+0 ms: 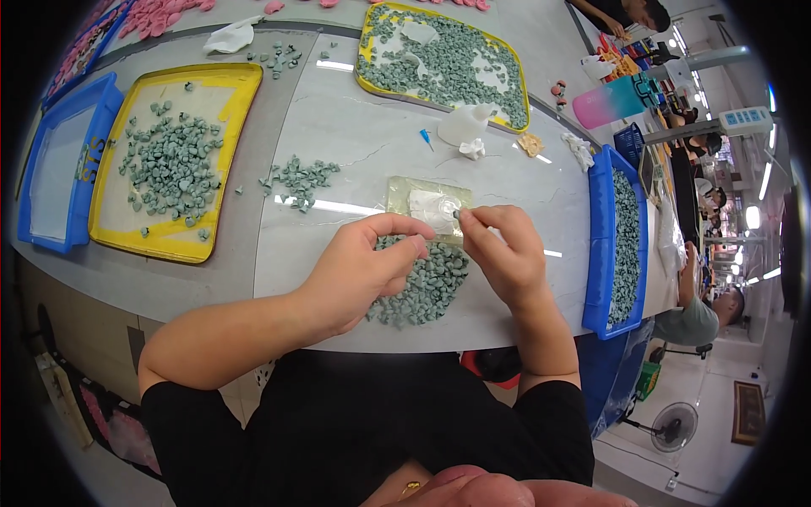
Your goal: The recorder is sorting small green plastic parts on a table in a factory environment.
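My right hand (511, 253) pinches a small grey-green piece (457, 215) between thumb and fingertips. It is held over a white pad (431, 209) on a clear yellowish sheet (405, 188). To its left, my left hand (359, 266) is curled, thumb and index fingertips close together; whatever may be between them is too small to make out. Under and between my hands spreads a heap of grey-green pieces (427, 287), partly covered by the left hand. A smaller cluster of the same pieces (302, 179) lies farther left on the table.
Yellow-rimmed trays of green pieces stand left (241, 110) and at the back (519, 80). A blue bin (598, 245) is at right, another blue tray (106, 97) far left. Beyond the pad are a white squeeze bottle (463, 125), a blue dispensing tip (427, 139) and a pink-and-teal bottle (610, 101).
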Available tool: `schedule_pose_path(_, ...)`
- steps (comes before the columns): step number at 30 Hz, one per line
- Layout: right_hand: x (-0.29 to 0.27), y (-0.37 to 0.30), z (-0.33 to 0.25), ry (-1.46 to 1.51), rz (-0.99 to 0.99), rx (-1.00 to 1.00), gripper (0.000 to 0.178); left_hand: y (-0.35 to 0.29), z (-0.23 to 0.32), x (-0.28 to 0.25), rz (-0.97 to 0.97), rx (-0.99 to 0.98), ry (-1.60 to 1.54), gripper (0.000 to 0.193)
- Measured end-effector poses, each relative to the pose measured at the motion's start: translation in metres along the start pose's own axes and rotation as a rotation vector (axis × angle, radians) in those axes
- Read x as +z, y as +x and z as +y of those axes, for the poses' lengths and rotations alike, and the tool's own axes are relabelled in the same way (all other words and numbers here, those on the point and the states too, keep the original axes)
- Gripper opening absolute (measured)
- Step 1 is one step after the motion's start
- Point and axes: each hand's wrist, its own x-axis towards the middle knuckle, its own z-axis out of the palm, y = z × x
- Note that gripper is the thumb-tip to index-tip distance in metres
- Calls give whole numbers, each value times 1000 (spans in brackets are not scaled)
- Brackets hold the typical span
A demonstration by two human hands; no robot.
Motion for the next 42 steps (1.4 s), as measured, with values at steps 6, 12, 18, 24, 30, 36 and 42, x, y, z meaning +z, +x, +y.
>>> schedule_pose_path(6,1,0,-14,686,101,613,6,-4,2,-5,-51,45,8,27)
schedule_pose_path(12,3,0,-18,1240,129,917,3,-2,1,-3,-4,61,16,16)
schedule_pose_path(18,7,-4,-23,895,107,677,8,-1,2,0,-30,-22,-56,17)
schedule_pose_path(24,10,2,-27,301,166,19,27,2,-2,3,-29,-120,-22,24)
schedule_pose_path(30,11,2,-26,196,160,-127,31,1,-3,6,-26,-108,-16,23)
schedule_pose_path(36,16,2,-26,154,163,-189,35,-2,-3,4,-31,-95,-26,21)
schedule_pose_path(42,19,7,-30,222,176,-215,30,-10,-2,2,-40,-24,-10,19)
